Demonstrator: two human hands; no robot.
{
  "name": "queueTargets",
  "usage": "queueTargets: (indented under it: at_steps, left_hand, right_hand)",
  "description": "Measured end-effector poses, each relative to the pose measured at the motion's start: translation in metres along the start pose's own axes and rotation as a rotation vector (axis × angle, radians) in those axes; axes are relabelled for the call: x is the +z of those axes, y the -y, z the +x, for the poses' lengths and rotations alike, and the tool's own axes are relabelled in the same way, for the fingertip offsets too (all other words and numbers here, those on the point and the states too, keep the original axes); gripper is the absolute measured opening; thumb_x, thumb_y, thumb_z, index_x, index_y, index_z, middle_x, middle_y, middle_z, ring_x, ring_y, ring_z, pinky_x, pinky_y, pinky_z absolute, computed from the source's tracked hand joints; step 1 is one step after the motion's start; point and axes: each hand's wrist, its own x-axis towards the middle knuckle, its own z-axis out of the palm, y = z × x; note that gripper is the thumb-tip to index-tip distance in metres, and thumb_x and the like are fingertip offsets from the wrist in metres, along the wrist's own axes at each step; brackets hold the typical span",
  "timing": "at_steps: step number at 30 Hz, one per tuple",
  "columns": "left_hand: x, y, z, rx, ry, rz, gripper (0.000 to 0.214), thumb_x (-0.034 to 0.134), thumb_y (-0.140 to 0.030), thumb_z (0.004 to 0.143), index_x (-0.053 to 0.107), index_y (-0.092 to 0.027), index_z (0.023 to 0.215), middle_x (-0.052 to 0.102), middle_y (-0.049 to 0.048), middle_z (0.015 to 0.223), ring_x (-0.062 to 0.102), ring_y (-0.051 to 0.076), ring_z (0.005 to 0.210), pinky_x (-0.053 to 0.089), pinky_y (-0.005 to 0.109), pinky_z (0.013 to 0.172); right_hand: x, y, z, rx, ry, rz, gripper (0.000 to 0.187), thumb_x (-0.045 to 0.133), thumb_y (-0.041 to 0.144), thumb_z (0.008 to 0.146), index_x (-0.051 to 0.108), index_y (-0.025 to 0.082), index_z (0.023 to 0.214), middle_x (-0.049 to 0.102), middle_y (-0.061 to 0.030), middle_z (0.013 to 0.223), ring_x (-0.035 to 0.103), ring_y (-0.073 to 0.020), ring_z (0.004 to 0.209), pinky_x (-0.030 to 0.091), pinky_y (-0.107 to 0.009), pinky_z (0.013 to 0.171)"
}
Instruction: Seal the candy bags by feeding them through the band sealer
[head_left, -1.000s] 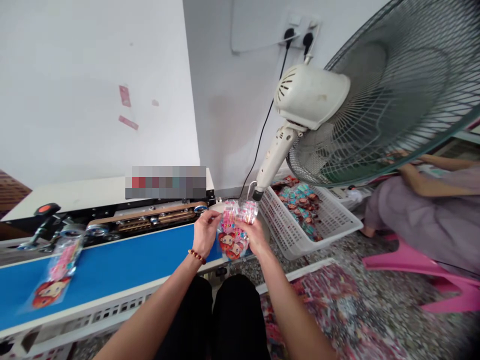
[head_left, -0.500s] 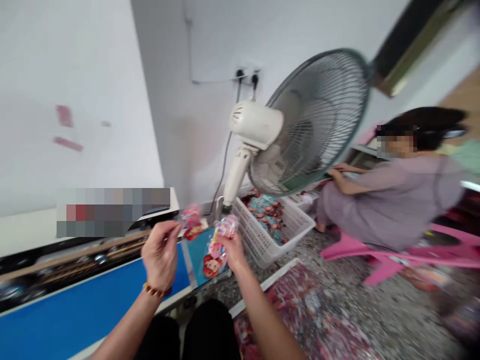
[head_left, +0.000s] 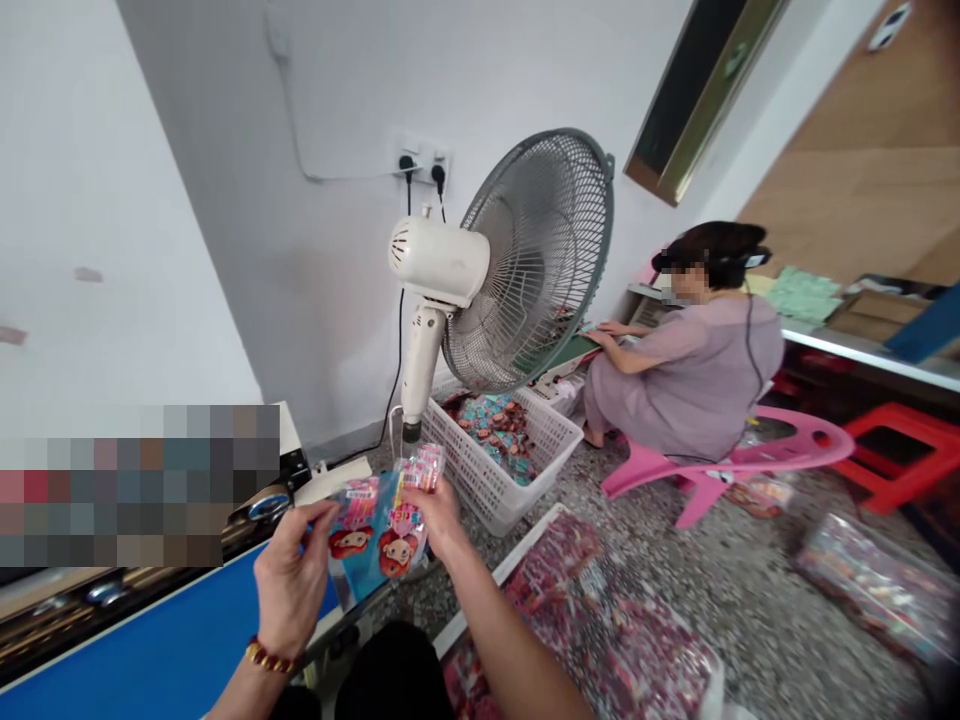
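Note:
My right hand point(head_left: 441, 515) is closed around a small stack of clear plastic packets point(head_left: 400, 545), printed pink with a red-haired cartoon face. To the left, my left hand point(head_left: 294, 570), wearing a beaded bracelet, pinches the edge of another such packet point(head_left: 352, 540). This second packet hangs beside the stack, its face side showing. Both hands are raised above the end of a blue conveyor belt point(head_left: 180, 620). The fingertips of my right hand are partly hidden by the packets.
A standing fan point(head_left: 442, 262) rises just beyond my hands. Behind it, a white basket point(head_left: 499, 500) holds many blue-and-brown packets. Bagged pink packets point(head_left: 652, 650) lie low at the right. A co-worker point(head_left: 690, 370) sits on a pink stool point(head_left: 660, 480); a red stool point(head_left: 900, 430) stands farther right.
The camera view has turned right, so the fan and co-worker appear farther left. The packet at my left hand now hangs lower, face side visible, beside the stack in my right hand.

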Motion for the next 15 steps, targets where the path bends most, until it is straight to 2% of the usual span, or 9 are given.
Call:
queueTargets:
  at_steps: [4, 7, 10, 15]
  left_hand:
    - [0.013, 0.013, 0.002, -0.340, 0.069, -0.085, 0.047, 0.066, -0.066, 0.076, 0.072, -0.020, 0.083, 0.071, 0.0028, 0.080, 0.062, 0.021, 0.074, 0.049, 0.029, 0.070]
    - [0.017, 0.024, 0.014, -0.511, 0.118, -0.126, 0.059, 0.070, -0.075, 0.061, 0.070, -0.018, 0.075, 0.067, 0.0041, 0.070, 0.059, 0.021, 0.066, 0.045, 0.029, 0.060]
    - [0.016, 0.035, 0.024, -0.601, 0.111, -0.177, 0.061, 0.072, -0.074, 0.053, 0.068, -0.017, 0.073, 0.065, 0.0043, 0.066, 0.057, 0.019, 0.061, 0.039, 0.026, 0.051]
    - [0.009, 0.043, 0.022, -0.675, 0.093, -0.140, 0.041, 0.071, -0.056, 0.058, 0.067, -0.017, 0.071, 0.067, 0.0045, 0.067, 0.060, 0.018, 0.061, 0.045, 0.027, 0.057]
  right_hand:
    - [-0.005, 0.000, -0.001, -0.022, -0.001, -0.002, 0.037, 0.085, 0.030, 0.049, 0.070, 0.021, 0.082, 0.072, 0.0033, 0.069, 0.064, -0.0168, 0.058, 0.053, -0.028, 0.061]
    - [-0.008, 0.000, -0.001, -0.044, 0.002, 0.012, 0.036, 0.084, 0.028, 0.050, 0.070, 0.021, 0.083, 0.071, 0.0046, 0.068, 0.062, -0.0151, 0.056, 0.052, -0.027, 0.059]
    - [-0.009, -0.002, 0.001, -0.036, 0.003, 0.009, 0.037, 0.083, 0.028, 0.050, 0.071, 0.020, 0.084, 0.072, 0.0040, 0.069, 0.062, -0.0154, 0.057, 0.052, -0.027, 0.060]
    - [-0.008, -0.001, -0.003, -0.018, -0.013, -0.042, 0.037, 0.083, 0.031, 0.049, 0.070, 0.020, 0.082, 0.072, 0.0042, 0.067, 0.064, -0.0176, 0.058, 0.051, -0.028, 0.061]
